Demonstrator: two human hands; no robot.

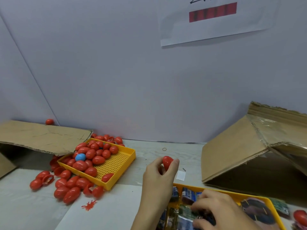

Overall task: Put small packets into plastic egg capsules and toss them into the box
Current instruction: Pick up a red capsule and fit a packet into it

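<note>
My left hand point(159, 176) holds a red plastic egg capsule point(167, 161) between thumb and fingers, raised above the table's middle. My right hand point(214, 208) reaches into a yellow tray point(235, 195) at the bottom right, fingers curled among several small packets point(186, 214); whether it grips one is hidden. Many red egg capsules and one blue one point(80, 157) fill a second yellow tray point(116, 165) at left and spill onto the table point(69, 186). A tipped cardboard box point(245, 155) lies at right, its opening facing right.
A flattened cardboard flap point(41, 136) lies at the back left over a dark opening. A small red spider toy point(89, 205), a white paper scrap point(180, 175) and a rubber band point(164, 149) lie on the table. Another red egg point(299, 215) sits at the far right edge.
</note>
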